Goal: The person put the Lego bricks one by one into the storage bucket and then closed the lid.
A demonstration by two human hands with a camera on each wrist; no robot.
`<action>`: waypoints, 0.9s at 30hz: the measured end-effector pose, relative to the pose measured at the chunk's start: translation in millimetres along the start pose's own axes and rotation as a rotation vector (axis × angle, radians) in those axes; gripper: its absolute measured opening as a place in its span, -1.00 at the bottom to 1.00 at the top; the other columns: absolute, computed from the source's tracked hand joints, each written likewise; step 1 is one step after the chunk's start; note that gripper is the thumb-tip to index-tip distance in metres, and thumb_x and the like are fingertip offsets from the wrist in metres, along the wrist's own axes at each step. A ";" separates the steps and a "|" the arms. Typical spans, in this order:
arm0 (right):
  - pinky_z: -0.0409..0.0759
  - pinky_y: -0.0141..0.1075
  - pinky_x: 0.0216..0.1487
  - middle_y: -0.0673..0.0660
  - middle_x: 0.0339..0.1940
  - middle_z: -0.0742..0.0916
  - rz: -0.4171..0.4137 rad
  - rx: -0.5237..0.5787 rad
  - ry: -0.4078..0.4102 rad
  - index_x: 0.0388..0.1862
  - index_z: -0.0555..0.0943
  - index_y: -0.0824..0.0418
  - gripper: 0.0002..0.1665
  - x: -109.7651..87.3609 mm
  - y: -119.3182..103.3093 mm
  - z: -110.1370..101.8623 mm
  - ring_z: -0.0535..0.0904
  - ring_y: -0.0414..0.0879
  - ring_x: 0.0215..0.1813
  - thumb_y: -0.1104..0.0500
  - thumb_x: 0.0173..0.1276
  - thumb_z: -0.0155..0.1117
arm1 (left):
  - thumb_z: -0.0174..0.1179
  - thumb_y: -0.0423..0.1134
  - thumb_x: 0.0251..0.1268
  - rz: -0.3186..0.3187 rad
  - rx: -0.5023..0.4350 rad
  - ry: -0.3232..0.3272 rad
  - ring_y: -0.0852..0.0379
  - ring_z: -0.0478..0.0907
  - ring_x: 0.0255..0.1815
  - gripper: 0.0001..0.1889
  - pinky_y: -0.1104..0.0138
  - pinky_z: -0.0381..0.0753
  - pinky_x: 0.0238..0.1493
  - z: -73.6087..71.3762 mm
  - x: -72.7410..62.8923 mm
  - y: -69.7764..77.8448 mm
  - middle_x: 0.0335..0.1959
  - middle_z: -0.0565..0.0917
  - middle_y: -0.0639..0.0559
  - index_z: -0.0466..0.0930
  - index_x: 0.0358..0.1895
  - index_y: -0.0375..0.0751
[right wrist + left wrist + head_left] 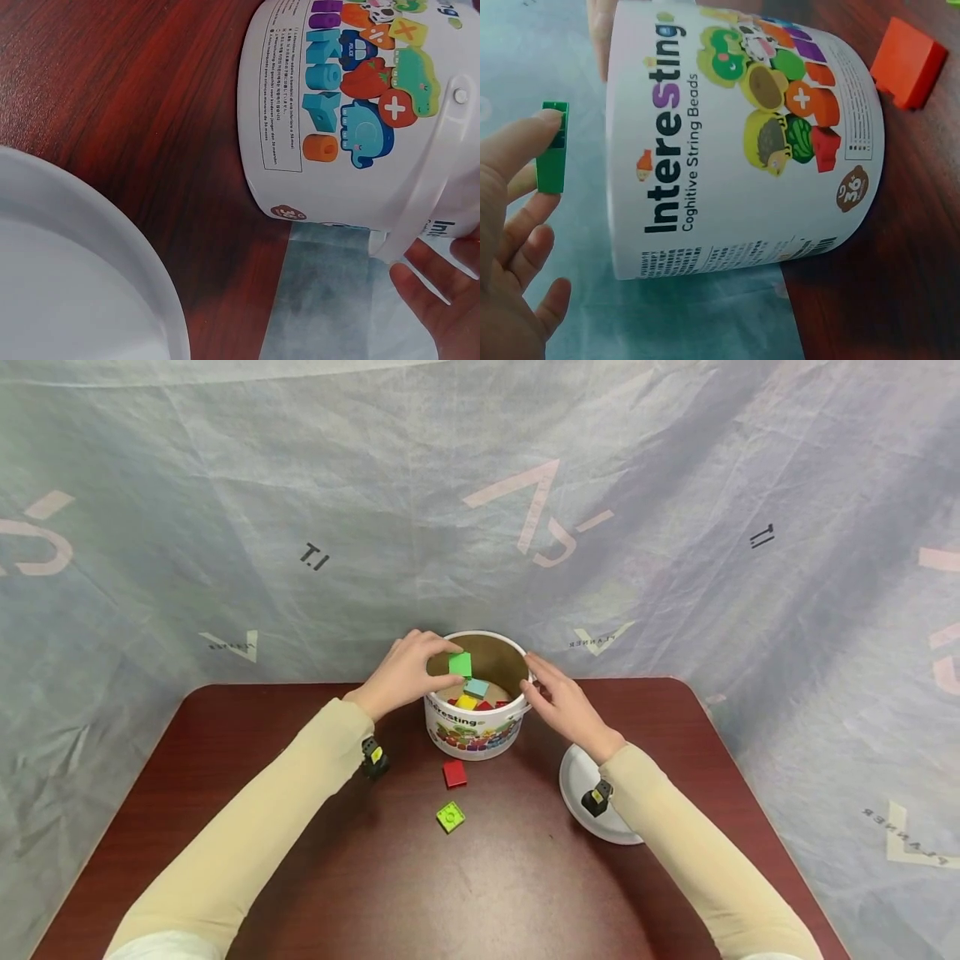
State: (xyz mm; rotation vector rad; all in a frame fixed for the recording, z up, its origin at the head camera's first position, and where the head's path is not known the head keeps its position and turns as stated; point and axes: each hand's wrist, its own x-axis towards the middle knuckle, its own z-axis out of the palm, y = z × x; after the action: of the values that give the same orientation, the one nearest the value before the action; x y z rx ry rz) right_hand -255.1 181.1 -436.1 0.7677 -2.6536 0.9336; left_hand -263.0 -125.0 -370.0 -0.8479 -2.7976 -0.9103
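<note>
Over the mouth of a white printed bucket, my left hand pinches a green toy brick between thumb and fingers. The left wrist view shows that brick edge-on, beside the bucket's rim. My right hand rests its fairly straight fingers at the bucket's right rim, near the handle. Inside the bucket lie a light blue brick, a yellow brick and some red ones, partly hidden by the front wall.
A red brick lies on the dark wooden table just before the bucket, with a lime green brick nearer. A white lid-like round dish sits under my right forearm. Grey printed cloth hangs behind the table.
</note>
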 end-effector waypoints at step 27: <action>0.35 0.03 0.55 0.25 0.62 0.39 0.001 -0.040 -0.053 0.62 0.31 0.29 -0.29 -0.2 0.2 -5.0 0.35 0.12 0.58 -0.01 0.65 0.12 | 0.44 -0.02 0.35 0.019 -0.039 0.105 -0.11 0.46 0.19 -0.48 -0.11 0.38 0.28 7.4 -1.1 -14.8 0.22 0.61 -0.13 0.65 0.30 -0.14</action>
State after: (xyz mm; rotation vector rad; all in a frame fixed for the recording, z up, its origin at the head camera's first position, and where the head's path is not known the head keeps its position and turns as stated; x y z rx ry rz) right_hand -254.8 184.5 -432.5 0.7925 -2.7098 0.8689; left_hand -269.3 -131.3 -384.0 -0.8055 -2.6871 -0.9796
